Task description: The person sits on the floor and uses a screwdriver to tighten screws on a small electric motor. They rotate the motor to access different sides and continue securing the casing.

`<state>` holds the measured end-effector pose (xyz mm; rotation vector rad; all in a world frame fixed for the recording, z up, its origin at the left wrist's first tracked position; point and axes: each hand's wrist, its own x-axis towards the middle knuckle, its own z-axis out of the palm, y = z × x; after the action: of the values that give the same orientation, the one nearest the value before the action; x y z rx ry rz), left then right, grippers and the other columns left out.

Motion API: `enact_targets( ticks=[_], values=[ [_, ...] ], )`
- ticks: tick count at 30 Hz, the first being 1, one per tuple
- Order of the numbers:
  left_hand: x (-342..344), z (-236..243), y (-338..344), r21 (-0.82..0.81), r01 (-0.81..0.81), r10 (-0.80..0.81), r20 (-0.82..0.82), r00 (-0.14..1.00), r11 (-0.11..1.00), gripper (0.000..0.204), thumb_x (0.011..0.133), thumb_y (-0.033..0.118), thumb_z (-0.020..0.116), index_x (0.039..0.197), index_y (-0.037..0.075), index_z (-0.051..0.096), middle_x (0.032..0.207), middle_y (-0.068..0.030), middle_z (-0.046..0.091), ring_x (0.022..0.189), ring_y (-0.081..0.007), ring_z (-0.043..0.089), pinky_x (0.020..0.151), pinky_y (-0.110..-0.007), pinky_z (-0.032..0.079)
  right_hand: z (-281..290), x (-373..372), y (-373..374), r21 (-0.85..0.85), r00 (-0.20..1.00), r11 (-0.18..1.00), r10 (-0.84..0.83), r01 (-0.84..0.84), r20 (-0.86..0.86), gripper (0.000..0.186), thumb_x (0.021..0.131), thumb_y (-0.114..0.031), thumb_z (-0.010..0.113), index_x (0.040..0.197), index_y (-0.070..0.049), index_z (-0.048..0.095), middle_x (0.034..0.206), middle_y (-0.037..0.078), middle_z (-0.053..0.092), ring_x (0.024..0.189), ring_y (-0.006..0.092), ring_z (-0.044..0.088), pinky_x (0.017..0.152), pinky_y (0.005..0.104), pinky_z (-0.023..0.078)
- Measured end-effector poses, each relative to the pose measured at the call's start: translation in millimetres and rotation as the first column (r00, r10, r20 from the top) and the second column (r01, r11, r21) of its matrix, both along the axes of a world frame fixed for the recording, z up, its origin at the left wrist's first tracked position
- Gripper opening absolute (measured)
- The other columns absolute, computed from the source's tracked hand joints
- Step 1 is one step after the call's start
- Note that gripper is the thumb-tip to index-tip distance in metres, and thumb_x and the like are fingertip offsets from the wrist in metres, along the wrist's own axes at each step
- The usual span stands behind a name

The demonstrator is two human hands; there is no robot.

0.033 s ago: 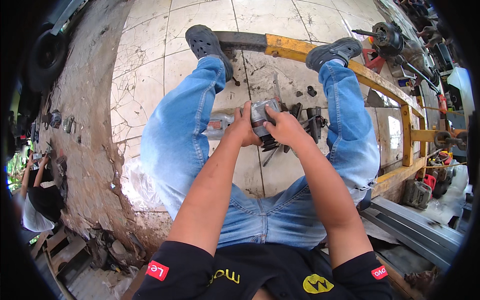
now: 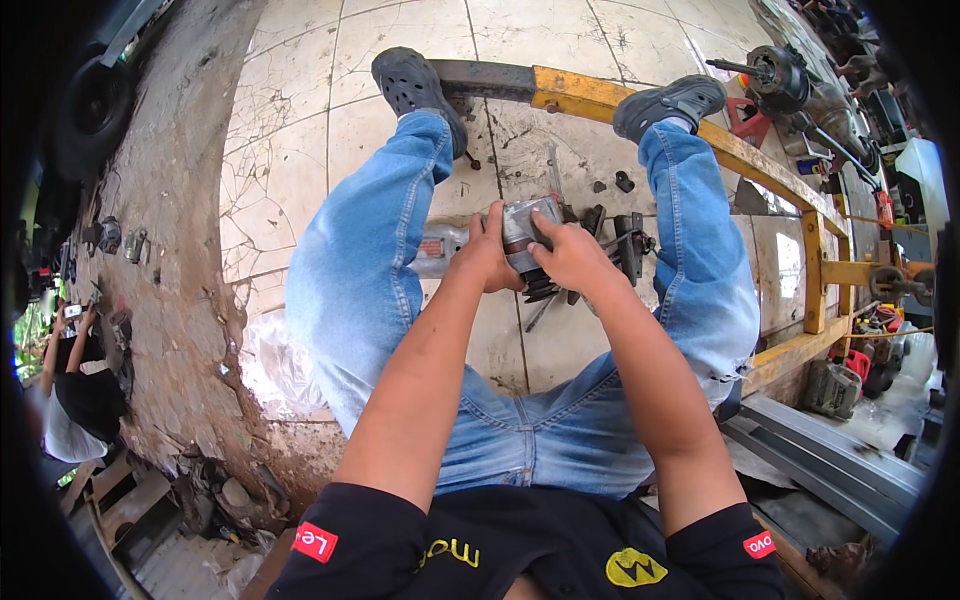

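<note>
Between my knees, both my hands hold a grey metal motor-like part (image 2: 530, 213) just above or on the tiled floor; I cannot tell which. It has a cast housing, a brown band and a black ribbed lower end. My left hand (image 2: 485, 260) is closed round its left side, fingers pointing up along the housing. From the right, my right hand (image 2: 574, 258) grips it, the thumb pressed on the front and the other fingers largely hidden. Dark metal pieces (image 2: 630, 245) lie right of my right hand. A clear plastic bottle-like thing (image 2: 438, 250) lies left of my left hand.
A yellow and black metal frame (image 2: 590, 97) runs under my shoes and down the right side. Small dark bits (image 2: 624, 181) lie on the tiles. Greasy machine parts (image 2: 775, 80) stand far right. At the left, another person (image 2: 75, 390) holds a phone.
</note>
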<state>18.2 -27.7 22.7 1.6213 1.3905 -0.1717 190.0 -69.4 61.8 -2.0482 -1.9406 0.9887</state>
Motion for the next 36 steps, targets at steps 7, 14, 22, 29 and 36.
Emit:
enact_targets(
  ticks=[7, 14, 22, 29, 36],
  values=[
    [-1, -1, -10, -0.001, -0.002, 0.002, -0.015, 1.0, 1.0, 0.148, 0.053, 0.025, 0.096, 0.16, 0.028, -0.006, 0.165, -0.0213, 0.012, 0.137, -0.0401, 0.049, 0.11, -0.045, 0.046, 20, 5, -4, 0.016, 0.997, 0.999, 0.039, -0.038, -0.064, 0.051, 0.089, -0.022, 0.067, 0.137, -0.005, 0.057, 0.104, 0.028, 0.069, 0.103, 0.0432, 0.066, 0.091, 0.0477, 0.052],
    [4, 2, 8, -0.01, 0.004, -0.005, -0.028, 1.0, 1.0, 0.149, 0.053, 0.025, 0.097, 0.16, 0.029, -0.006, 0.166, -0.0229, 0.01, 0.138, -0.0395, 0.047, 0.11, -0.044, 0.046, 29, -6, 15, 0.008, 0.998, 0.999, 0.041, -0.041, 0.049, 0.045, 0.091, -0.019, 0.065, 0.131, 0.0, 0.061, 0.101, 0.032, 0.067, 0.102, 0.0455, 0.065, 0.089, 0.0492, 0.05],
    [-2, 7, 2, -0.009, 0.008, -0.008, -0.006, 1.0, 1.0, 0.143, 0.054, 0.026, 0.097, 0.159, 0.027, 0.0, 0.164, -0.0244, 0.011, 0.134, -0.0419, 0.05, 0.106, -0.045, 0.049, 25, -14, 22, 0.029, 0.996, 0.999, 0.036, -0.039, 0.086, 0.043, 0.092, -0.019, 0.063, 0.13, 0.0, 0.061, 0.093, 0.032, 0.067, 0.097, 0.0469, 0.065, 0.087, 0.0515, 0.05],
    [-8, -3, -1, 0.052, 0.044, -0.045, 0.03, 0.999, 0.998, 0.139, 0.055, 0.026, 0.097, 0.157, 0.027, 0.003, 0.163, -0.0251, 0.013, 0.13, -0.0443, 0.052, 0.103, -0.048, 0.051, 24, -14, 1, -0.05, 0.978, 0.997, 0.07, -0.062, 0.195, 0.038, 0.093, -0.021, 0.061, 0.128, -0.006, 0.063, 0.098, 0.029, 0.069, 0.1, 0.0468, 0.065, 0.087, 0.0536, 0.053],
    [-11, 1, 1, 0.033, 0.001, -0.003, 0.044, 0.999, 0.999, 0.139, 0.053, 0.028, 0.097, 0.156, 0.028, 0.004, 0.163, -0.0234, 0.013, 0.128, -0.0435, 0.055, 0.099, -0.049, 0.053, 30, -20, 6, -0.053, 0.979, 0.998, 0.034, -0.024, 0.2, 0.042, 0.093, -0.02, 0.06, 0.133, -0.006, 0.061, 0.097, 0.032, 0.068, 0.102, 0.047, 0.064, 0.087, 0.0534, 0.053]
  ],
)
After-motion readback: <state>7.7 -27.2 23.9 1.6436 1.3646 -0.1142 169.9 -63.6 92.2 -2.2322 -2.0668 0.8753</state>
